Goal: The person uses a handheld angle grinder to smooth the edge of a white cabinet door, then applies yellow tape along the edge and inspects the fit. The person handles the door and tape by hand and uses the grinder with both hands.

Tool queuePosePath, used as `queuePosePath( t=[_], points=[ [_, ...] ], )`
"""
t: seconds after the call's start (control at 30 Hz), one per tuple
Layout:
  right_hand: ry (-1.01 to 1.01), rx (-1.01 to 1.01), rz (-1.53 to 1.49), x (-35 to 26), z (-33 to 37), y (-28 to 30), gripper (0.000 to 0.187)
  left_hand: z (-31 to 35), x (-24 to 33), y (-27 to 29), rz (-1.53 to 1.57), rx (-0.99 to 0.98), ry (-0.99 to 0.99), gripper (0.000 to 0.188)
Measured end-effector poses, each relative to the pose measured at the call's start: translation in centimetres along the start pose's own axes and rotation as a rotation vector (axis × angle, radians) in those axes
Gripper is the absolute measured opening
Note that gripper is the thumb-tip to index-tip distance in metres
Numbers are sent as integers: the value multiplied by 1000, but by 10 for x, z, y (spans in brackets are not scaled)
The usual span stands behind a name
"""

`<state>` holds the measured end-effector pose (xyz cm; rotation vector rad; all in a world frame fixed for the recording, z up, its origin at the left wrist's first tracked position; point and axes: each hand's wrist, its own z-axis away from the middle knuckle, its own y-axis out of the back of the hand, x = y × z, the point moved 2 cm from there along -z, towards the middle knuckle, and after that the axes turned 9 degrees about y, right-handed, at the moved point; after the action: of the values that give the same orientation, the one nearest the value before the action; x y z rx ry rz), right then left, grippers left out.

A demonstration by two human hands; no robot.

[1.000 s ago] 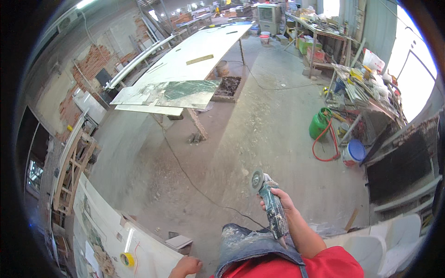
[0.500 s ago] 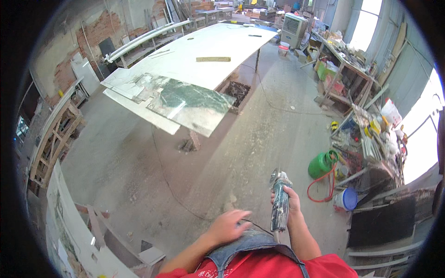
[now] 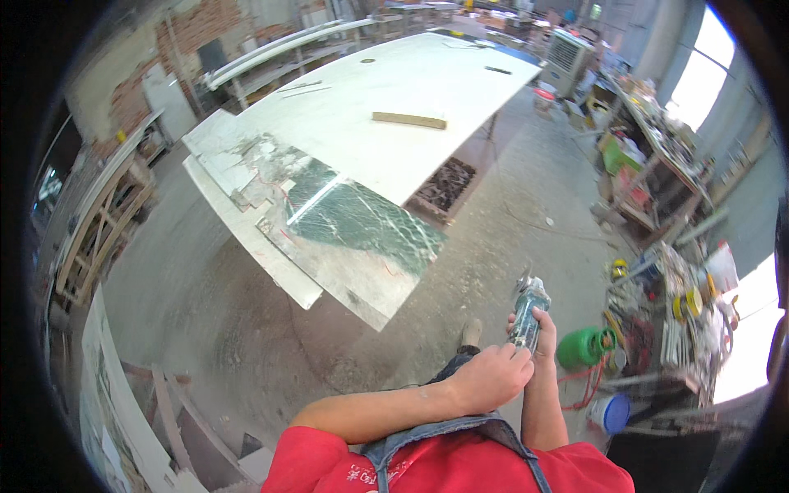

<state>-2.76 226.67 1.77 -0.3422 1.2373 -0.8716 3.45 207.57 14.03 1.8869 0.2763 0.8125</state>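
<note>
My right hand [image 3: 544, 335] is wrapped round the body of a worn angle grinder [image 3: 524, 322], whose metal head and disc guard point up and away from me. My left hand [image 3: 493, 376] closes on the grinder's rear end, next to the right hand; its fingertips are partly hidden there. Ahead and to the left, a green and white marble slab [image 3: 370, 215] lies at the near end of a large white tabletop [image 3: 329, 103], jutting past its edge. A short wooden strip [image 3: 408, 121] rests on the white top.
At the right stand a green gas cylinder [image 3: 585, 347] with an orange hose, a white bucket with a blue side [image 3: 612, 412] and cluttered shelves. A wooden rack [image 3: 103, 234] lines the left. Leaning slabs [image 3: 123, 386] fill the lower left. A dark crate [image 3: 446, 187] sits beside the table.
My left hand has moved right, from in front of my apron to the grinder's rear end. The slab and table appear closer, and one foot has come into view.
</note>
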Motion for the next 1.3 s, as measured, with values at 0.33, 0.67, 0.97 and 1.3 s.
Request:
queuePosePath(
  t=[0.33, 0.67, 0.97, 1.3],
  points=[
    [-398, -424, 360, -15, -295, -208, 49, 35, -171, 45, -7, 707, 1142, 34],
    [-829, -947, 389, 124, -550, -294, 48, 42, -1, -78, -104, 1176, 2471, 37],
    [-892, -973, 454, 169, -574, -331, 55, -24, 45, -151, -21, 1152, 2745, 40],
    [833, -1309, 1831, 114, -509, -281, 85, 20, 59, -182, 155, 852, 2738, 47]
  ],
)
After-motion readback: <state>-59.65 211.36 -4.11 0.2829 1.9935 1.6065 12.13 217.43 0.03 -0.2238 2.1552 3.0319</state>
